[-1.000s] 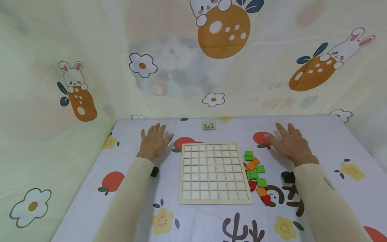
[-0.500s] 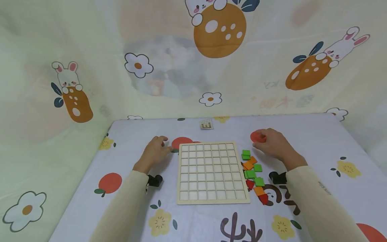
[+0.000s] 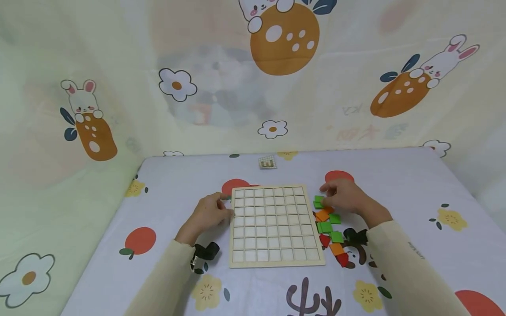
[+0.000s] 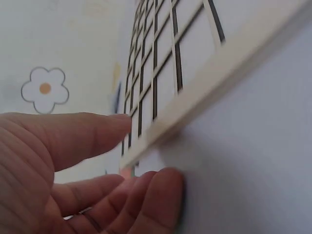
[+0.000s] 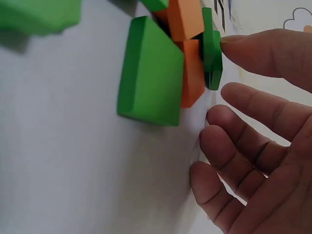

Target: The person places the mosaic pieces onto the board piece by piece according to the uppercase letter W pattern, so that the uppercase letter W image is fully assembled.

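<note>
A square wooden grid board point(image 3: 276, 265) with pale cells lies on the table. My left hand point(image 3: 205, 216) is at its left edge; in the left wrist view the thumb point(image 4: 97, 134) overlaps the rim, and the loosely bent fingers lie lower, gripping nothing. To the right of the board is a scatter of small tiles: green point(image 3: 324, 227), orange point(image 3: 337, 249) and red point(image 3: 342, 260). Over its far end hovers my right hand point(image 3: 345, 196), fingers loosely bent. In the right wrist view its thumb tip comes right up to two stacked green tiles point(image 5: 208, 48).
A small bag with a grid pattern point(image 3: 267, 162) lies near the table's back edge. Black wrist cameras point(image 3: 207, 251) hang by both wrists. A printed curtain point(image 3: 221, 136) rises behind the table, whose white cloth point(image 3: 174, 175) carries fruit and flower prints.
Both hands have come from spread out flat at the back of the table towards me and inward, the left to the board's edge, the right to the tiles. Their fingers have bent.
</note>
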A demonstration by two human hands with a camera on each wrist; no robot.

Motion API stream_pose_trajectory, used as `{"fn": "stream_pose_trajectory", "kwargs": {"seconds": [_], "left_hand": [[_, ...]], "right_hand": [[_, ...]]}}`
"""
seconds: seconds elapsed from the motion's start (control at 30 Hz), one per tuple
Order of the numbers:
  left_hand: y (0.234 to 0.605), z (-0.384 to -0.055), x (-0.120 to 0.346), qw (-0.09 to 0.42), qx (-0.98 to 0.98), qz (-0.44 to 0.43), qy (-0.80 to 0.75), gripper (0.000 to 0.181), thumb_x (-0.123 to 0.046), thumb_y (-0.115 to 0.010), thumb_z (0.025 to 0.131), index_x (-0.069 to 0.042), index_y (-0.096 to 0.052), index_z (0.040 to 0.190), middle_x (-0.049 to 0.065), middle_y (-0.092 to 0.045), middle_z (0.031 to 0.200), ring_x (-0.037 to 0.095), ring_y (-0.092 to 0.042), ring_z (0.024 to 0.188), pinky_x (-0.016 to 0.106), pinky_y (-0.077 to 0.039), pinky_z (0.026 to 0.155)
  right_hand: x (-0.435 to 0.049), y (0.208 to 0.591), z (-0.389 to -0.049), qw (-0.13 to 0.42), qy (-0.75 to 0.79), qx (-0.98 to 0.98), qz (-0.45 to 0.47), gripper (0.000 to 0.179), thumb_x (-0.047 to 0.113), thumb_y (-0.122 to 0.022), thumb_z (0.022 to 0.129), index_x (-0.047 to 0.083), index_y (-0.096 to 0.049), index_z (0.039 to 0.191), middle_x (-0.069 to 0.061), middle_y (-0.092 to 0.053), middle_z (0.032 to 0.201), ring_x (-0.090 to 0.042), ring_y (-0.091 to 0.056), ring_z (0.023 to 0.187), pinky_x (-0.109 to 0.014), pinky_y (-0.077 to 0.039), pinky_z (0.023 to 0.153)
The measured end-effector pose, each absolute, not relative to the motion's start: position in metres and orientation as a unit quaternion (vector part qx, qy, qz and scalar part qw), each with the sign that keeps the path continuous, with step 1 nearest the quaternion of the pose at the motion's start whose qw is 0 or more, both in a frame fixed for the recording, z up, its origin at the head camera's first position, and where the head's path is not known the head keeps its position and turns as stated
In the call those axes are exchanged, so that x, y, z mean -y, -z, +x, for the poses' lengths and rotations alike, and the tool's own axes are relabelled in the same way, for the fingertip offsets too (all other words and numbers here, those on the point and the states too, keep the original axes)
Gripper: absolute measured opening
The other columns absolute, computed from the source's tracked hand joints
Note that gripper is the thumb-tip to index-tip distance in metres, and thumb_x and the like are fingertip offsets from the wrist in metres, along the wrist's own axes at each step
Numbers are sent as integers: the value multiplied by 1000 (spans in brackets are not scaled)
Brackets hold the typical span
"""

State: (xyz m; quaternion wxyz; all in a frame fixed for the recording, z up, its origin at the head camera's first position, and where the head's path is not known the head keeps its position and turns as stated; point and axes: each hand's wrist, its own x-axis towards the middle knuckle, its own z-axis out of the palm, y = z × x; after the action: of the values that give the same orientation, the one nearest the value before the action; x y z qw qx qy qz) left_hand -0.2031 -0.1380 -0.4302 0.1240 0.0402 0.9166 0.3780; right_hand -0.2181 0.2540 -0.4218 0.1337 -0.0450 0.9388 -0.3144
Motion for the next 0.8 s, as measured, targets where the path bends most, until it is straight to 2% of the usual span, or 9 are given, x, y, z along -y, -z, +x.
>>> {"fn": "stream_pose_trajectory", "kwargs": {"seconds": [0.1,0.27,0.37,0.6,0.67,0.8], "left_hand": [[431,-200,136,133,-907,39,-399,55,-14,-78,90,3,-59,138,7,-63,81,16,-60,62,27,-46,58],[434,-197,132,137,-892,33,-429,52,-8,-80,86,4,-62,134,7,-63,80,15,-63,59,25,-49,56],[436,-197,130,135,-887,28,-442,51,-5,-79,87,3,-63,133,8,-63,81,15,-64,58,25,-52,55],[438,-197,127,128,-882,18,-453,52,-3,-77,89,4,-60,137,9,-61,85,15,-63,57,26,-55,55],[439,-197,126,127,-882,21,-454,51,-3,-77,90,4,-60,137,9,-61,85,15,-62,57,26,-56,55],[443,-198,125,123,-882,25,-455,50,-3,-77,90,3,-60,136,8,-60,85,15,-61,57,26,-55,54]], "right_hand": [[-253,423,-218,141,316,-937,-41,45,22,-77,89,-2,-70,126,-11,-62,98,-29,-54,96,-32,-50,71],[-251,427,-220,143,304,-941,-36,44,24,-78,89,0,-72,124,-9,-61,94,-27,-54,95,-32,-48,70],[-250,426,-220,143,301,-942,-37,43,25,-78,88,0,-73,122,-9,-62,94,-27,-54,93,-33,-48,70],[-249,423,-221,143,297,-943,-47,39,24,-77,90,-2,-74,119,-14,-71,108,-29,-59,98,-38,-55,79],[-248,422,-220,144,299,-942,-47,38,24,-77,90,-2,-75,117,-15,-71,108,-29,-59,97,-40,-56,80],[-246,422,-218,138,310,-940,-37,35,21,-75,89,-3,-75,115,-12,-72,102,-26,-60,93,-36,-55,76]]}}
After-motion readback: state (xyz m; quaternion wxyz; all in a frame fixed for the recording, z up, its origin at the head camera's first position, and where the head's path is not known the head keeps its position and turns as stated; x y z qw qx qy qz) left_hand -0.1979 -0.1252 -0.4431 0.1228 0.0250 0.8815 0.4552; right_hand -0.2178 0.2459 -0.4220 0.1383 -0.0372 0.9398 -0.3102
